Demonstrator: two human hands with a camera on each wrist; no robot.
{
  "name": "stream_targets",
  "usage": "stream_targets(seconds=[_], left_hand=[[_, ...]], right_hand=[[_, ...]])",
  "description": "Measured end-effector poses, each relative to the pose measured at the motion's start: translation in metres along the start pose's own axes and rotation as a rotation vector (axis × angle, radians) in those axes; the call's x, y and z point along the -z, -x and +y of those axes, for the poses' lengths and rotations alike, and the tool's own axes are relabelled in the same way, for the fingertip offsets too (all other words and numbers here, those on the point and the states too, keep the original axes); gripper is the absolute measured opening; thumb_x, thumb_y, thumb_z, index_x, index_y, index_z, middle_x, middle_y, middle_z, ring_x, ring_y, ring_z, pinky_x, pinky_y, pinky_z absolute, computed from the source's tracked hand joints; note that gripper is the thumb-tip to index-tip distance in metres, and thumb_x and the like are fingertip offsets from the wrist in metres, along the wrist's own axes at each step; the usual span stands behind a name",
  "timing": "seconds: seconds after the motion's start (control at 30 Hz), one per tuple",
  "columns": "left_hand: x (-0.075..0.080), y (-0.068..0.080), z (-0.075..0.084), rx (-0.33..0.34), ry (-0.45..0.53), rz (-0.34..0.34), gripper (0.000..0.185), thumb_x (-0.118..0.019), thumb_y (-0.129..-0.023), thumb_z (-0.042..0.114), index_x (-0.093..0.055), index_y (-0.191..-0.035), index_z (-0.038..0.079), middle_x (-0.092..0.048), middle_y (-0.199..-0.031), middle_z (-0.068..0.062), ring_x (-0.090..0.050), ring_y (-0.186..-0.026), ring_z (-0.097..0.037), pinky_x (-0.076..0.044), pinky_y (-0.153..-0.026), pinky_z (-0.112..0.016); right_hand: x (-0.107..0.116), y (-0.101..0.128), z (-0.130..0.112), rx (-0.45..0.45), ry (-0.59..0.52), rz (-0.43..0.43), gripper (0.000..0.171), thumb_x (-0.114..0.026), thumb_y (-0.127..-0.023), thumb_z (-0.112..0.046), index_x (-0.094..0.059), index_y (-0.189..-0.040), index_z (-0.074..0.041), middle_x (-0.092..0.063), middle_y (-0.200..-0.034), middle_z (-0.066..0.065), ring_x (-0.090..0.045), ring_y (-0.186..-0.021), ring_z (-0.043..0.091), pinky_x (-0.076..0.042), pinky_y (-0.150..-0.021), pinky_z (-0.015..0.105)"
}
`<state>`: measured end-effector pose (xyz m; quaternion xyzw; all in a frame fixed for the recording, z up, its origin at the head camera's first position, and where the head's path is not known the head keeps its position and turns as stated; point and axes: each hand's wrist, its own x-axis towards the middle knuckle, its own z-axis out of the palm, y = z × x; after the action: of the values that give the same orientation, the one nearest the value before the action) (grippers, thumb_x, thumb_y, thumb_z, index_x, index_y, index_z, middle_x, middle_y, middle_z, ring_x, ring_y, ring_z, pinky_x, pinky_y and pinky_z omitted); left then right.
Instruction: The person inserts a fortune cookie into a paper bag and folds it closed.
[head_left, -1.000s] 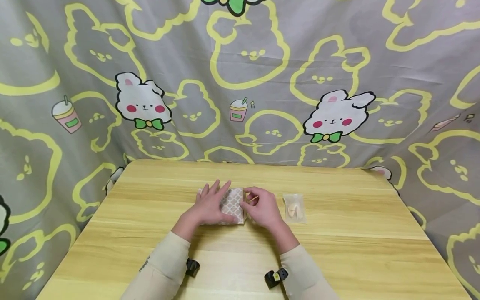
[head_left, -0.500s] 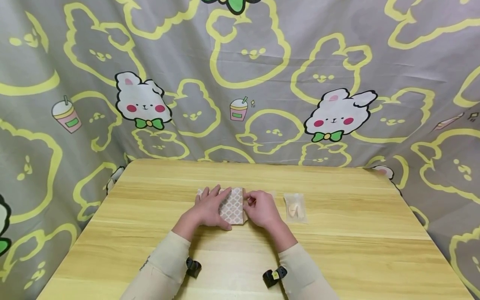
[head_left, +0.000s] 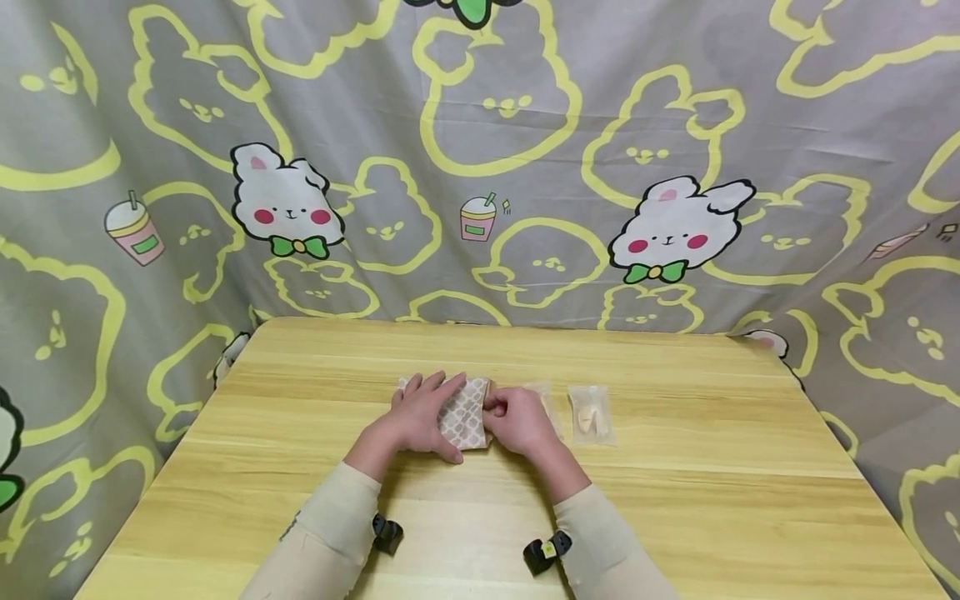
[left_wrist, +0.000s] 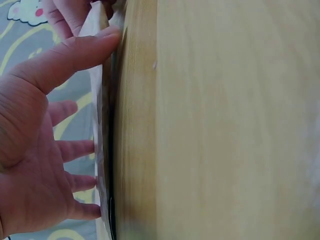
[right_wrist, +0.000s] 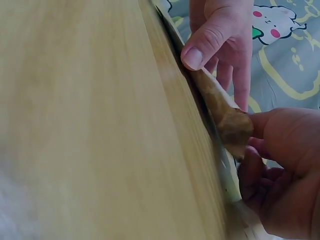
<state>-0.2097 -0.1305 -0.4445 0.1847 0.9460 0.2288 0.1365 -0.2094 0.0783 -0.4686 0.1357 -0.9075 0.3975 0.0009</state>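
**Both hands on the patterned paper bag at the table's middle**

The patterned paper bag (head_left: 463, 410) lies flat on the wooden table (head_left: 675, 500), about midway between the left and right edges and a little nearer the far edge than the near one. Your left hand (head_left: 422, 413) rests on its left part, fingers straight and spread, pressing the paper down; in the left wrist view the thumb (left_wrist: 75, 52) lies stretched along the bag's edge (left_wrist: 100, 125). Your right hand (head_left: 519, 421) is at the bag's right edge, its grip curled and pinching the brown end of the bag (right_wrist: 227, 117) between thumb and fingers, lifting that flap slightly off the table.

Just beside your right hand, towards the right edge, lies a small clear plastic packet (head_left: 590, 414) with a pale piece inside, apart from the bag. Another clear wrapper (head_left: 546, 398) peeks out between that packet and your right hand. Behind the far edge hangs a grey cloth (head_left: 525, 125) printed with yellow outlines and white rabbits.
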Motion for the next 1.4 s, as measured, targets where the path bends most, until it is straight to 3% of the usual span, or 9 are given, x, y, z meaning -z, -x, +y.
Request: stream_targets(seconds=[0.23, 0.53, 0.77, 1.03, 1.17, 1.4], left_hand=[[-0.0002, -0.0006, -0.0022, -0.006, 0.041, 0.021, 0.124, -0.096, -0.058, 0.045, -0.029, -0.159, 0.025, -0.021, -0.162, -0.015, -0.007, -0.145, -0.049, -0.009, -0.106, -0.072], [-0.0008, -0.002, -0.0035, -0.025, 0.058, 0.033, 0.117, -0.095, -0.06, 0.045, -0.034, -0.158, 0.026, -0.024, -0.161, -0.013, -0.008, -0.145, -0.048, -0.011, -0.105, -0.071], [-0.0032, -0.0047, -0.0063, -0.01, 0.049, 0.03, 0.118, -0.095, -0.058, 0.048, -0.034, -0.157, 0.029, -0.021, -0.162, -0.014, -0.009, -0.145, -0.047, -0.013, -0.105, -0.069], [-0.0021, -0.0052, -0.007, -0.017, 0.063, 0.051, 0.119, -0.094, -0.056, 0.047, -0.036, -0.157, 0.027, -0.03, -0.156, -0.013, -0.018, -0.141, -0.041, -0.019, -0.103, -0.063], [-0.0019, -0.0055, -0.007, -0.029, 0.077, 0.061, 0.117, -0.094, -0.056, 0.045, -0.036, -0.156, 0.028, -0.036, -0.151, -0.009, -0.024, -0.138, -0.035, -0.023, -0.099, -0.056], [-0.004, -0.0077, -0.0068, -0.057, 0.079, 0.067, 0.119, -0.095, -0.054, 0.045, -0.037, -0.156, 0.029, -0.038, -0.148, -0.007, -0.027, -0.136, -0.034, -0.025, -0.098, -0.055]], right_hand=[[-0.0008, -0.0004, 0.003, 0.072, -0.001, -0.038, 0.026, -0.072, -0.075, -0.001, -0.078, -0.1, -0.009, -0.066, -0.08, -0.001, -0.052, -0.067, 0.012, -0.046, -0.061, 0.03], [-0.0012, 0.001, 0.0035, 0.137, 0.009, -0.046, 0.024, -0.075, -0.077, -0.006, -0.08, -0.099, -0.015, -0.062, -0.075, -0.008, -0.049, -0.062, 0.01, -0.043, -0.057, 0.03], [-0.0006, 0.0015, 0.0047, 0.18, -0.023, -0.035, 0.027, -0.077, -0.074, -0.003, -0.08, -0.1, -0.012, -0.065, -0.077, -0.005, -0.049, -0.062, 0.01, -0.042, -0.056, 0.029], [-0.0013, 0.0002, 0.0071, 0.23, -0.022, -0.106, 0.034, -0.078, -0.074, -0.001, -0.078, -0.107, -0.01, -0.069, -0.09, -0.002, -0.058, -0.078, 0.014, -0.05, -0.075, 0.033], [-0.0016, -0.0005, 0.0069, 0.208, -0.006, -0.145, 0.041, -0.076, -0.072, 0.001, -0.077, -0.111, -0.009, -0.066, -0.091, -0.001, -0.056, -0.08, 0.014, -0.049, -0.077, 0.033], [-0.0026, -0.0041, 0.0044, 0.217, -0.019, -0.154, 0.015, -0.072, -0.076, 0.004, -0.069, -0.078, -0.011, -0.056, -0.068, -0.003, -0.05, -0.065, 0.014, -0.045, -0.06, 0.031]])
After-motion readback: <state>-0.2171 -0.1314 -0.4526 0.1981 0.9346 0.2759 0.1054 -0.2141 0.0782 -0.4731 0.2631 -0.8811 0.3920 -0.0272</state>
